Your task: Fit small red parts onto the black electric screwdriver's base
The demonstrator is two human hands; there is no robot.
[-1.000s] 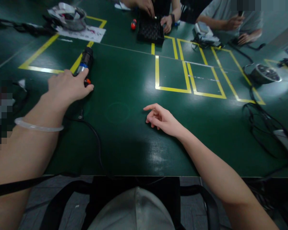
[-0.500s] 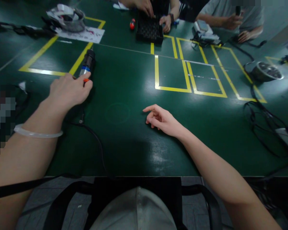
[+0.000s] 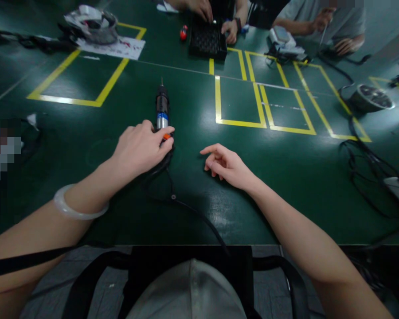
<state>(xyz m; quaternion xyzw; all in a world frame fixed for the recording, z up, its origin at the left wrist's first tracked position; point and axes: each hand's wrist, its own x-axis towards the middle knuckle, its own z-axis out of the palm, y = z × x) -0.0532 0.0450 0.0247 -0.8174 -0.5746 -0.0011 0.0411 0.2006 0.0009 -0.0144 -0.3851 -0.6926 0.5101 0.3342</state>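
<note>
My left hand (image 3: 142,144) is wrapped round the rear part of an electric screwdriver (image 3: 162,106), black with a blue ring, a silver band and an orange switch. Its thin bit points to the far side of the table, and the tool lies along the green tabletop. From its back end a black cord (image 3: 199,215) runs towards the near edge. To the right, my right hand (image 3: 228,166) rests on the table with nothing in it, index finger stretched out and the others loosely curled.
Yellow tape outlines (image 3: 241,122) mark the table (image 3: 193,181). A metal bowl with papers (image 3: 103,31) stands far left. Across the table, a person's hands work at a black tray (image 3: 208,42); another person sits further right. A round metal part (image 3: 372,98) and loose cables (image 3: 362,164) lie at right.
My left hand has brought the electric screwdriver to the right and nearer, with the cord trailing along. The bit now shows fully. My right hand has stayed almost still.
</note>
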